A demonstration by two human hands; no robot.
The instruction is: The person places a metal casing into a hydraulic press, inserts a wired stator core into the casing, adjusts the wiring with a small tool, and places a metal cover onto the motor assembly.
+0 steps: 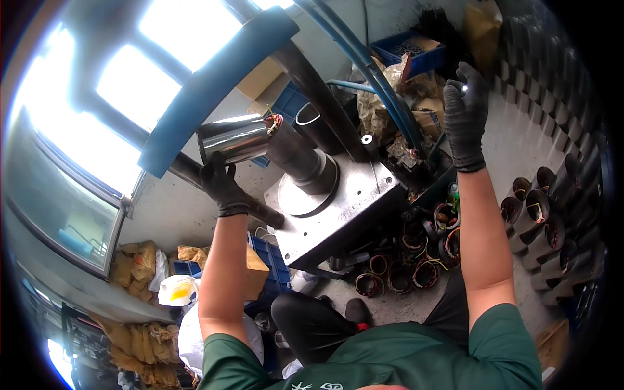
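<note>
My left hand [224, 188], in a dark knit glove, is up beside the press with its fingers apart. Its fingertips are by the edge of a shiny metal cylinder [237, 138]; I cannot tell whether they touch it. Coloured wires and a copper winding [273, 122] show at the cylinder's end, against a dark round post [296, 156] on the press's steel base plate [351, 208]. My right hand [467, 120], gloved too, is raised out to the right with its fingers curled. A small bright spot shows between them, too small to name.
A blue press beam [221, 84] spans dark columns [325, 97]. Wound stator rings [398, 278] lie on the floor right of the base. Metal tubes [539, 208] stand in rows at right. Blue crates [270, 263] and brown bags [136, 263] are at left.
</note>
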